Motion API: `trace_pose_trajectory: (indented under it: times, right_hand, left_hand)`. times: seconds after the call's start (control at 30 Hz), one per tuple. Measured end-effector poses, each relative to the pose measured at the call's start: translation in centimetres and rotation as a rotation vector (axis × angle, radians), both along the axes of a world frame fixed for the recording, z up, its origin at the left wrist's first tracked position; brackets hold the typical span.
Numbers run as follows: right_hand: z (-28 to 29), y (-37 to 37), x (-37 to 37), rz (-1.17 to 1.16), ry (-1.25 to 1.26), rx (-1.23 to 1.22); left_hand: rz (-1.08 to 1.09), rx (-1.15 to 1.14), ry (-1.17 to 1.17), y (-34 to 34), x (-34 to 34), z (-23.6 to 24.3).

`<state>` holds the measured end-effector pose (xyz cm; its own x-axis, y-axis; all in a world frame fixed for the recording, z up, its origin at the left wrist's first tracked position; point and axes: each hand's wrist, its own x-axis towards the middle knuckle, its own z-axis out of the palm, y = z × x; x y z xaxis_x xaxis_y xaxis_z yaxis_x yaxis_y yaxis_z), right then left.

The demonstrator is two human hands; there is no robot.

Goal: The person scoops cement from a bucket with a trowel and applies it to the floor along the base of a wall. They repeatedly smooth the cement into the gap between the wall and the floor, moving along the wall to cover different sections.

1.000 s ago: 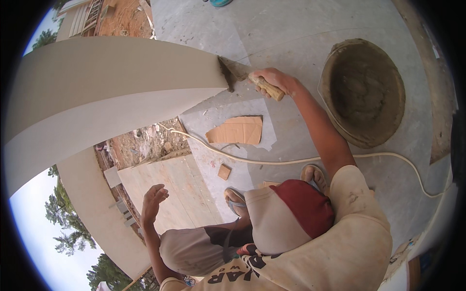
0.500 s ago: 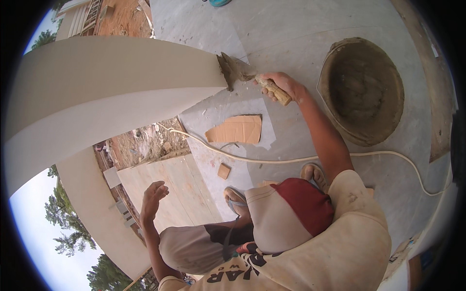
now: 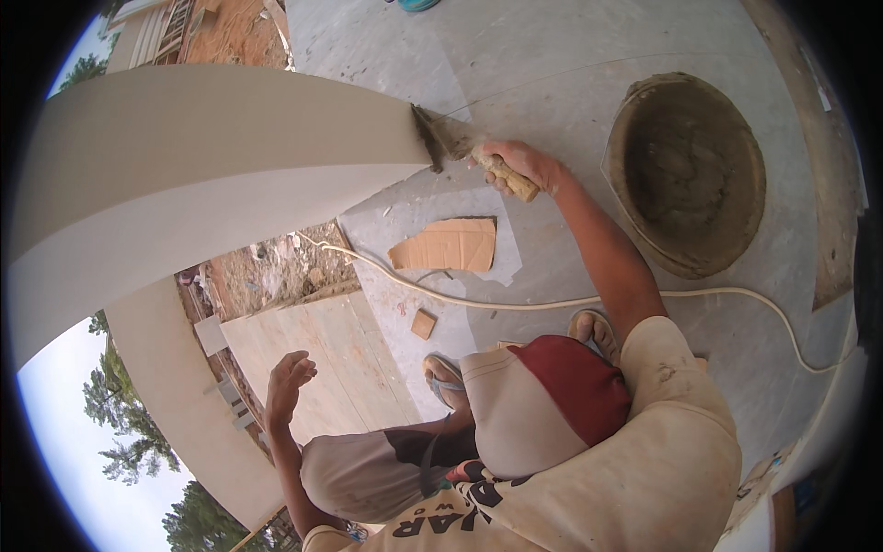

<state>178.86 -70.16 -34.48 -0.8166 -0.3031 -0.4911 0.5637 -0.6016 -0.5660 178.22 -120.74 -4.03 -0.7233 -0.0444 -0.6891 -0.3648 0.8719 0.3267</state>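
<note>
My right hand (image 3: 533,166) is wrapped round the pale wooden handle of a trowel (image 3: 508,178). Its mortar-smeared blade lies against the end of a long cream wall or pillar (image 3: 276,129). Wet grey mortar (image 3: 427,138) coats that end, with a small lump hanging at its lower corner. Well apart from this, my left hand (image 3: 289,375) is raised on the left side, its fingers loosely bent and nothing visible in them. To the right of my right forearm stands a round bucket (image 3: 620,189) with wet mortar (image 3: 685,175) inside.
A torn cardboard piece (image 3: 448,245) and a small brown tile (image 3: 423,324) lie on the grey floor (image 3: 552,83). A pale cable or hose (image 3: 533,304) crosses between my feet and the bucket. Rubble (image 3: 276,269) and a pale slab (image 3: 322,345) are at the left.
My right hand and the trowel have shifted slightly left, bringing the blade closer against the mortared wall end. My left hand has dropped a little.
</note>
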Motion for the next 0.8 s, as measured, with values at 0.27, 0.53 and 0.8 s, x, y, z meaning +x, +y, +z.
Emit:
trace_pose_trajectory:
  times: [0.27, 0.53, 0.8]
  right_hand:
    - [0.0, -0.3, 2.6, -0.035, 0.039, -0.089]
    - [-1.0, -1.2, 3.0, -0.112, -0.033, -0.086]
    - [-1.7, -2.7, 3.1, -0.066, -0.044, -0.184]
  left_hand:
    - [-0.047, 0.034, 0.002, 1.0, -0.7, -0.4]
    - [0.012, 0.036, 0.006, 0.4, 0.0, -0.2]
    - [0.008, 0.025, 0.011, 0.2, 0.1, 0.0]
